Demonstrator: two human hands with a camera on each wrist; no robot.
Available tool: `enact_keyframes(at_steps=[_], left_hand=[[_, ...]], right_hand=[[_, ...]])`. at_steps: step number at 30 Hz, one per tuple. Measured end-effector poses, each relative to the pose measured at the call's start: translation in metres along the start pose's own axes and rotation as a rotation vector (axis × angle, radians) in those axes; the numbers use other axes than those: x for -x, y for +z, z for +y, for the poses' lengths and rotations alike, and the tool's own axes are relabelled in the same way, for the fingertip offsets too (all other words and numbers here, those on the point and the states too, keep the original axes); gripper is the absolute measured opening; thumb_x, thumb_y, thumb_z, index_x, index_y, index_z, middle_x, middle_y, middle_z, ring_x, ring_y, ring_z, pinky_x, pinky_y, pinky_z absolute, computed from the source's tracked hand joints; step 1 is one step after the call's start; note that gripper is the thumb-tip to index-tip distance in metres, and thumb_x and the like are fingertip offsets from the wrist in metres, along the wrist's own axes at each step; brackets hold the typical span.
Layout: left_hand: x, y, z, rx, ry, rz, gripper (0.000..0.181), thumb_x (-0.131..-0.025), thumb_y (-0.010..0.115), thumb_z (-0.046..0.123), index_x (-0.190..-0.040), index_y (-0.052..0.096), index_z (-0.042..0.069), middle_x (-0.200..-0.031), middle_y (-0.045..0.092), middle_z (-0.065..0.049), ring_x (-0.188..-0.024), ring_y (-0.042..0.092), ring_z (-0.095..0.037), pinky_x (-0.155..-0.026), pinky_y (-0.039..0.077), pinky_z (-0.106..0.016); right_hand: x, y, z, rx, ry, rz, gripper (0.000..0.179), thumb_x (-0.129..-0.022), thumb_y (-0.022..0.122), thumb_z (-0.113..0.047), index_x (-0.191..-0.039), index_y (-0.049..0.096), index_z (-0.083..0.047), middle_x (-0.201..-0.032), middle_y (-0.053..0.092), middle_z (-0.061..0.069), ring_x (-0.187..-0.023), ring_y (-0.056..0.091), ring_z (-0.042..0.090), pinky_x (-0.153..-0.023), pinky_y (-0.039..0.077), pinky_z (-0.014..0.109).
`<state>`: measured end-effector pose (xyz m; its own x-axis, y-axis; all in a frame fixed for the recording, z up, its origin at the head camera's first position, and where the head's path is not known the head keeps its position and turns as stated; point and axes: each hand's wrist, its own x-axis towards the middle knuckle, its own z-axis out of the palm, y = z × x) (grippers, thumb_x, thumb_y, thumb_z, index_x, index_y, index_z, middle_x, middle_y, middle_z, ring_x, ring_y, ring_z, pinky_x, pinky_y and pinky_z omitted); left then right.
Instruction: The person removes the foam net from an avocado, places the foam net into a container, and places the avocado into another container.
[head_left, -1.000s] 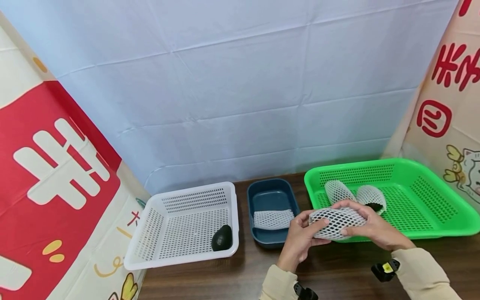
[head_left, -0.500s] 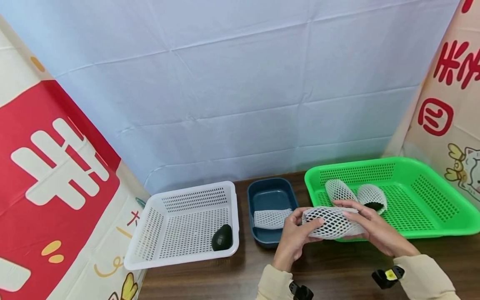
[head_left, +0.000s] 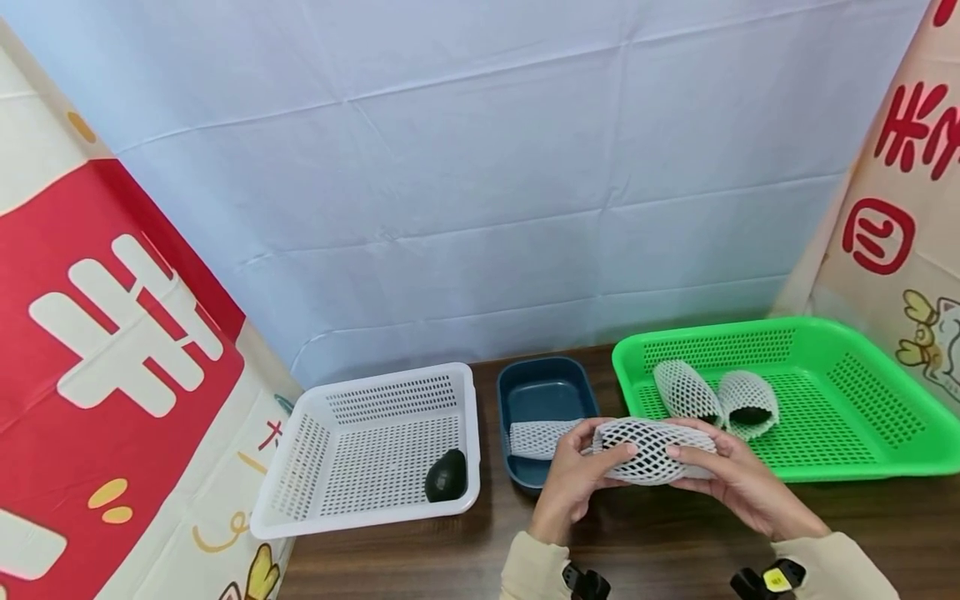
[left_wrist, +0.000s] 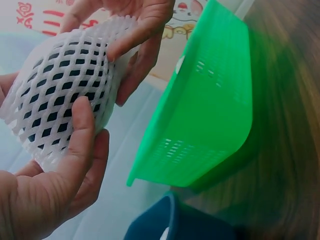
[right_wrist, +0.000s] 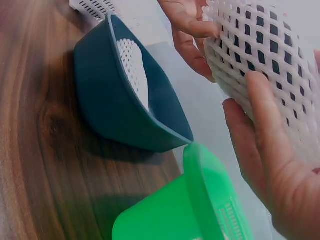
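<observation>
In front of the green basket, both hands hold a dark fruit, likely an avocado, inside a white foam net (head_left: pixel 651 450). My left hand (head_left: pixel 573 477) grips the left end, thumb lying on the near side of the mesh. At the other end my right hand (head_left: pixel 738 483) grips it the same way, fingers behind and thumb in front. The left wrist view shows the stretched foam net (left_wrist: pixel 60 85) with dark skin through its diamond holes. A bare avocado (head_left: pixel 446 477) lies in the white basket (head_left: pixel 360 527), front right corner.
Two more netted dark fruits (head_left: pixel 748 404) lie in the left part of the green basket (head_left: pixel 885 475). Between the baskets, a dark blue tray (head_left: pixel 546 363) contains an unfilled white foam net (head_left: pixel 536 439), partly behind my left hand. A cloth backdrop (head_left: pixel 450 208) stands behind.
Both hands have moved a little left with the netted avocado. My right hand's fingers have shifted along the net, and its thumb now presses nearer the middle.
</observation>
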<state>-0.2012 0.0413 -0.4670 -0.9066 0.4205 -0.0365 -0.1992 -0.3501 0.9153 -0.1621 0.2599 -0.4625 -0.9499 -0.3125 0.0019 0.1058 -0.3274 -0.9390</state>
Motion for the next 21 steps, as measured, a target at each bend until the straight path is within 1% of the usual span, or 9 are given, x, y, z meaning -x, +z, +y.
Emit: enact_keyframes(at_steps=[4, 10, 15, 21], left_hand=[[0.003, -0.006, 0.006, -0.006, -0.001, -0.023, 0.034, -0.085, 0.074, 0.008, -0.117, 0.065, 0.005, -0.108, 0.063, -0.013, -0.087, 0.067, -0.023, -0.065, 0.057, -0.036], [0.01, -0.013, 0.013, -0.039, -0.006, -0.003, 0.035, -0.083, 0.076, 0.009, -0.117, 0.068, 0.01, -0.109, 0.063, -0.013, -0.089, 0.067, -0.023, -0.066, 0.057, -0.035], [0.016, -0.018, 0.018, -0.059, 0.006, -0.004, 0.037, -0.082, 0.078, 0.01, -0.118, 0.068, 0.011, -0.111, 0.063, -0.012, -0.09, 0.067, -0.022, -0.066, 0.057, -0.033], [0.025, -0.025, 0.023, -0.071, 0.026, 0.017, 0.043, -0.082, 0.078, 0.009, -0.123, 0.065, 0.006, -0.111, 0.063, -0.012, -0.09, 0.067, -0.022, -0.066, 0.057, -0.032]], right_hand=[[-0.001, 0.009, -0.003, 0.048, 0.015, 0.035, 0.033, -0.101, 0.049, -0.004, -0.127, 0.06, -0.021, -0.121, 0.052, 0.009, -0.103, 0.062, 0.025, -0.085, 0.053, 0.045], [-0.002, 0.02, -0.007, 0.17, -0.008, 0.051, 0.034, -0.099, 0.053, -0.005, -0.13, 0.059, -0.018, -0.12, 0.055, 0.01, -0.103, 0.063, 0.025, -0.084, 0.053, 0.045], [-0.003, 0.028, -0.008, 0.197, -0.007, 0.063, 0.034, -0.098, 0.055, -0.005, -0.129, 0.061, -0.018, -0.118, 0.057, 0.01, -0.101, 0.063, 0.025, -0.083, 0.054, 0.044], [-0.006, 0.038, -0.006, 0.213, -0.022, 0.054, 0.034, -0.097, 0.056, -0.004, -0.129, 0.06, -0.015, -0.117, 0.059, 0.011, -0.1, 0.064, 0.025, -0.081, 0.055, 0.041]])
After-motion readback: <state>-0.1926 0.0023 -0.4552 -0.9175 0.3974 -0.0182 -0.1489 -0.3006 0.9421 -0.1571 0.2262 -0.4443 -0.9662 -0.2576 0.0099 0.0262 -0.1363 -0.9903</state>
